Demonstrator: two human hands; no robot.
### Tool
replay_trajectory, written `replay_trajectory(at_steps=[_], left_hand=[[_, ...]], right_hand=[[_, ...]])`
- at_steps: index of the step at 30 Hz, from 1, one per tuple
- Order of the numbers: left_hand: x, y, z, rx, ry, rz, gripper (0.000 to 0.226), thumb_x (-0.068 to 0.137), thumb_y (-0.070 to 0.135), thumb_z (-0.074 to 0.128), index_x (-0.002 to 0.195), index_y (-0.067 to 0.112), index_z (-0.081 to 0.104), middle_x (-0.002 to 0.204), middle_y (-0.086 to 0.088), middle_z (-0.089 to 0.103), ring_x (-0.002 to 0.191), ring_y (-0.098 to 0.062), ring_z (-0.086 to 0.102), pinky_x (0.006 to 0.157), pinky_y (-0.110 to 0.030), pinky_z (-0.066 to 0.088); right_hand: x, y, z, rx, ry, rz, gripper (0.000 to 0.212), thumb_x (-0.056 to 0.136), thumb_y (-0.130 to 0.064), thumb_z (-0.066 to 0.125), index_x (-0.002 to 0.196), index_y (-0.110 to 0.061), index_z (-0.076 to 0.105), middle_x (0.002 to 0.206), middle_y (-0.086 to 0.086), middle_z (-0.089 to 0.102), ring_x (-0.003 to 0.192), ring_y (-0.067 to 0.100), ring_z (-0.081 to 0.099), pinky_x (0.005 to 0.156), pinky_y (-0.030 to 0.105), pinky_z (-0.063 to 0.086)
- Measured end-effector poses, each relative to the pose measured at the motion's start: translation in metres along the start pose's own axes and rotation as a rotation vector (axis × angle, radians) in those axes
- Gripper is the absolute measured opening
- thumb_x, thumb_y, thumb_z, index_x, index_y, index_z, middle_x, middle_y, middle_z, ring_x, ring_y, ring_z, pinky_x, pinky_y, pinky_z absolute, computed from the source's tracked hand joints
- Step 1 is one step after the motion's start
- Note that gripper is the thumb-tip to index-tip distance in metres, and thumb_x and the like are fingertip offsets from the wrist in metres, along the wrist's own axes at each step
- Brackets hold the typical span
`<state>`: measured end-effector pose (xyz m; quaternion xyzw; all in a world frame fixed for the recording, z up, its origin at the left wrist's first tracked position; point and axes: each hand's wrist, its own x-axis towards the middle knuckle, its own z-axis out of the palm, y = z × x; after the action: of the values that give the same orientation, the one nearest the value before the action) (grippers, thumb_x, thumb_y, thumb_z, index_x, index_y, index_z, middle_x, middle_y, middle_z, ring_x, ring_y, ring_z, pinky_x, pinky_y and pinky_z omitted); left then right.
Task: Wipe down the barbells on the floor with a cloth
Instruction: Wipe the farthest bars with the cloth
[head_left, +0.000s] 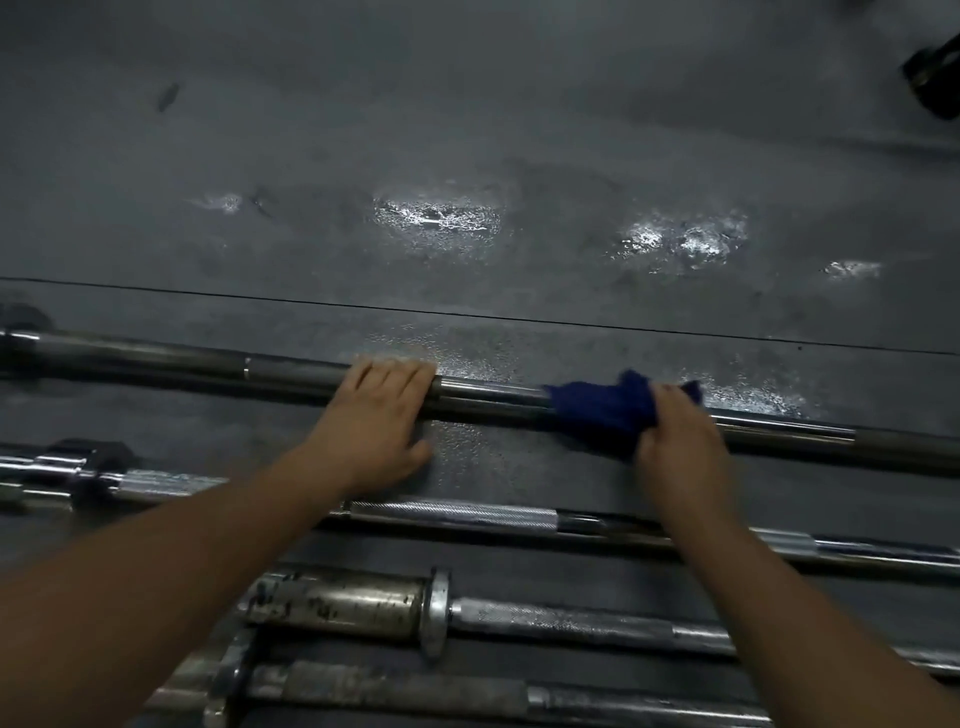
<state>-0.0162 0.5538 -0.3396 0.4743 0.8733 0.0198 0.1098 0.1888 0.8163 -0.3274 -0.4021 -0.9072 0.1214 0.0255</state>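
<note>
Right hand (675, 447) grips blue cloth (608, 410) on far barbell (493, 395); left hand (374, 415) lies flat, steadying it. Three nearer bars look unwiped, one rusty.

Dark grey floor (467, 130) with four barbells (156, 358) side by side

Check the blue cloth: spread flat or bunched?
Bunched: the blue cloth is crumpled over the farthest barbell, gripped by the right hand.
</note>
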Motion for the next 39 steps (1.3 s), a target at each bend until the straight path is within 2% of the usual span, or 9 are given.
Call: replay_trajectory(at_steps=[3, 9, 13, 15, 21, 27, 30, 34, 39], left_hand=[[0.006, -0.008, 0.000, 0.022, -0.052, 0.023, 0.088, 0.084, 0.061, 0.054, 0.154, 0.025, 0.013, 0.155, 0.000, 0.031, 0.141, -0.022, 0.029, 0.120, -0.044, 0.013], [0.039, -0.013, -0.017, 0.001, -0.199, -0.047, 0.085, 0.085, 0.056, 0.059, 0.154, 0.031, 0.015, 0.154, 0.000, 0.034, 0.139, -0.023, 0.033, 0.117, -0.044, 0.019], [0.047, -0.013, -0.023, -0.033, -0.248, -0.061, 0.082, 0.084, 0.056, 0.062, 0.151, 0.029, 0.024, 0.149, -0.004, 0.041, 0.136, -0.026, 0.038, 0.116, -0.044, 0.023], [0.041, -0.010, -0.021, -0.018, -0.221, -0.060, 0.080, 0.081, 0.055, 0.062, 0.148, 0.029, 0.027, 0.145, -0.003, 0.043, 0.133, -0.025, 0.040, 0.115, -0.044, 0.023], [0.024, -0.008, -0.020, -0.075, -0.182, -0.040, 0.077, 0.081, 0.052, 0.062, 0.146, 0.029, 0.027, 0.143, 0.000, 0.043, 0.131, -0.022, 0.038, 0.114, -0.042, 0.020], [0.004, -0.010, -0.021, -0.153, -0.122, -0.005, 0.073, 0.084, 0.045, 0.057, 0.150, 0.026, 0.031, 0.146, 0.001, 0.045, 0.134, -0.022, 0.040, 0.116, -0.042, 0.023], [-0.008, -0.006, -0.023, -0.204, -0.081, -0.027, 0.067, 0.075, 0.043, 0.048, 0.141, 0.028, 0.043, 0.130, 0.004, 0.054, 0.121, -0.021, 0.048, 0.107, -0.040, 0.032], [-0.026, -0.001, -0.017, -0.241, 0.003, -0.072, 0.058, 0.076, 0.039, 0.052, 0.132, 0.026, 0.055, 0.122, 0.005, 0.059, 0.114, -0.023, 0.054, 0.100, -0.040, 0.036], [-0.047, -0.002, -0.010, -0.239, 0.045, -0.035, 0.044, 0.089, 0.040, 0.062, 0.131, 0.029, 0.054, 0.121, 0.008, 0.055, 0.111, -0.018, 0.048, 0.098, -0.040, 0.037]], right_hand=[[-0.006, -0.022, 0.012, 0.041, 0.041, 0.087, 0.054, 0.079, 0.001, 0.050, 0.132, -0.005, 0.055, 0.140, 0.015, 0.053, 0.116, 0.042, 0.048, 0.104, 0.047, 0.040], [-0.003, -0.095, 0.014, -0.005, -0.187, -0.475, 0.053, 0.090, -0.007, 0.050, 0.142, -0.016, 0.048, 0.149, 0.003, 0.045, 0.122, 0.031, 0.050, 0.105, 0.040, 0.038], [0.024, -0.037, 0.001, 0.059, -0.066, -0.084, 0.052, 0.080, 0.000, 0.049, 0.127, -0.020, 0.058, 0.122, 0.012, 0.062, 0.102, 0.035, 0.056, 0.080, 0.036, 0.042], [0.017, -0.033, 0.001, 0.068, 0.012, 0.077, 0.046, 0.079, -0.001, 0.049, 0.122, -0.014, 0.061, 0.118, 0.013, 0.063, 0.101, 0.035, 0.053, 0.082, 0.037, 0.042], [-0.004, -0.112, 0.023, 0.144, -0.163, -0.412, 0.049, 0.075, -0.013, 0.053, 0.123, -0.022, 0.060, 0.124, 0.003, 0.061, 0.106, 0.028, 0.056, 0.093, 0.037, 0.046], [0.013, -0.032, -0.002, -0.014, -0.065, 0.048, 0.034, 0.073, -0.014, 0.048, 0.102, -0.017, 0.066, 0.094, 0.015, 0.066, 0.082, 0.032, 0.054, 0.069, 0.036, 0.040], [-0.015, -0.081, 0.011, 0.093, -0.092, -0.044, 0.042, 0.071, -0.014, 0.050, 0.110, -0.018, 0.066, 0.103, 0.010, 0.067, 0.090, 0.034, 0.055, 0.080, 0.039, 0.046], [-0.045, -0.138, 0.022, 0.023, -0.205, -0.490, 0.047, 0.074, -0.025, 0.053, 0.121, -0.020, 0.059, 0.120, 0.003, 0.062, 0.096, 0.029, 0.058, 0.088, 0.039, 0.048], [-0.039, -0.079, 0.002, -0.121, -0.250, -0.231, 0.051, 0.073, -0.057, 0.071, 0.114, -0.030, 0.055, 0.110, -0.004, 0.059, 0.101, 0.024, 0.053, 0.085, 0.037, 0.040]])
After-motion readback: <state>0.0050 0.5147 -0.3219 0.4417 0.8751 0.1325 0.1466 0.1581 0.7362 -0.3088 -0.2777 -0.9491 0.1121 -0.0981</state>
